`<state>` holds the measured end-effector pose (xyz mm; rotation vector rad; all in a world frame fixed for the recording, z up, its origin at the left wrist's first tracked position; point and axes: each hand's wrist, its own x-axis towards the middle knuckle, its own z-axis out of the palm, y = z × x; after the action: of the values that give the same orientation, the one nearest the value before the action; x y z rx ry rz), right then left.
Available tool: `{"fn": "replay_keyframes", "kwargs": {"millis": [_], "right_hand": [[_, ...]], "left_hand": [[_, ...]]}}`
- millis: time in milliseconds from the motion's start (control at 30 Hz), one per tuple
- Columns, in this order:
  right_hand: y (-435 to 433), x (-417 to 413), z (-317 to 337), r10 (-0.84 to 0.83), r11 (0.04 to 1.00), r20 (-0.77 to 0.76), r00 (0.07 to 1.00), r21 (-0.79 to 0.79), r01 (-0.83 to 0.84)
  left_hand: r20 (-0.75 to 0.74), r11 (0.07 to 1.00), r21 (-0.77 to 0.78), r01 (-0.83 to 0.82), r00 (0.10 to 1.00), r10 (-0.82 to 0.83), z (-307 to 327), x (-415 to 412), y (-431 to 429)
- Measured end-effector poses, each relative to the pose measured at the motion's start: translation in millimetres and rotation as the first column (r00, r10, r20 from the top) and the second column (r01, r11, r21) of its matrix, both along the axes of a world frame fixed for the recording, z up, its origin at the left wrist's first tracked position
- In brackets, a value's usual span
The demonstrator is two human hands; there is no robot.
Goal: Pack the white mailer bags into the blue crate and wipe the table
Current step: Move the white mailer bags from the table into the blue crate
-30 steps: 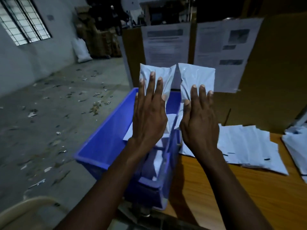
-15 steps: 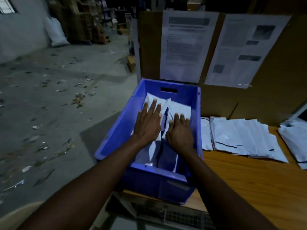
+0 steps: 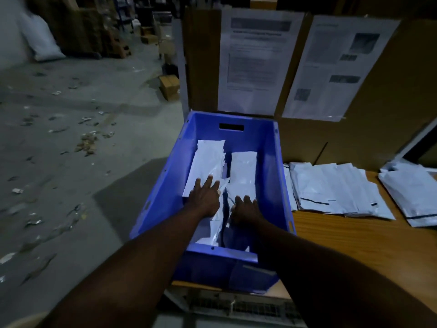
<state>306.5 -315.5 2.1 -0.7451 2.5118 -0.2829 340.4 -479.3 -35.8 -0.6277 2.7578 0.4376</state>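
Observation:
The blue crate stands at the left end of the wooden table. Inside it lie two rows of white mailer bags, the left row and the right row. Both my hands are down in the crate. My left hand lies flat with spread fingers on the left row. My right hand presses palm-down on the near end of the right row, fingers fairly straight. More white mailer bags lie spread on the table to the right of the crate.
Another stack of white bags lies at the far right of the table. A cardboard wall with two printed sheets stands behind the crate and table. To the left is a littered concrete floor with a small box.
My hands went from holding two bags above the crate to laying them inside. Since half a second ago both hands have slid toward the near end of the crate.

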Motion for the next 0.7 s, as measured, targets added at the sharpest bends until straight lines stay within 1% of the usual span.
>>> {"fn": "replay_keyframes", "kwargs": {"millis": [33,67,100,133,167,233,333,433,500,600,700], "right_hand": [[0.1,-0.6,-8.1,-0.007,1.000,-0.006,1.000,0.007,0.008],[2.4,-1.2,-11.2,-0.010,0.999,0.032,0.999,0.049,0.008],[2.8,-3.0,-16.7,-0.038,0.995,0.161,0.986,0.096,0.022],[3.2,-4.6,-22.4,-0.085,0.990,0.258,0.962,0.129,0.053],[2.3,-6.5,-25.5,-0.099,0.984,0.289,0.952,0.169,0.050],[-1.2,-8.2,-38.8,-0.084,0.973,0.289,0.954,0.231,0.016],[-4.7,-3.6,-41.1,-0.101,0.936,0.290,0.952,0.353,-0.008],[-3.1,1.6,-31.5,-0.062,0.933,0.272,0.960,0.357,-0.041],[1.3,6.9,-14.6,-0.009,0.904,0.235,0.972,0.417,-0.092],[4.0,17.6,2.2,0.069,0.874,0.243,0.968,0.453,-0.176],[6.5,24.7,10.5,0.127,0.859,0.187,0.974,0.470,-0.202]], "left_hand": [[0.055,1.000,-0.011,0.011,0.998,-0.010,-11.3,-3.6,-3.7],[0.100,0.999,-0.026,0.030,0.995,-0.027,-14.6,-3.6,-2.1],[0.127,0.998,-0.027,0.061,0.990,-0.057,-11.4,-0.6,2.5],[0.144,0.996,-0.022,0.091,0.986,-0.087,-13.9,0.2,5.3],[0.164,0.994,-0.015,0.112,0.981,-0.108,-16.0,0.6,8.4],[0.240,0.993,0.008,0.119,0.964,-0.117,-22.2,-0.2,13.2],[0.352,0.993,0.050,0.106,0.929,-0.117,-21.1,0.3,22.2],[0.439,0.991,0.058,0.118,0.889,-0.131,-3.2,9.6,33.8],[0.479,0.989,0.055,0.140,0.865,-0.149,7.1,17.4,38.9],[0.546,0.981,0.054,0.188,0.817,-0.186,8.9,29.4,42.2],[0.615,0.972,0.038,0.234,0.761,-0.207,15.3,37.2,43.8]]}}
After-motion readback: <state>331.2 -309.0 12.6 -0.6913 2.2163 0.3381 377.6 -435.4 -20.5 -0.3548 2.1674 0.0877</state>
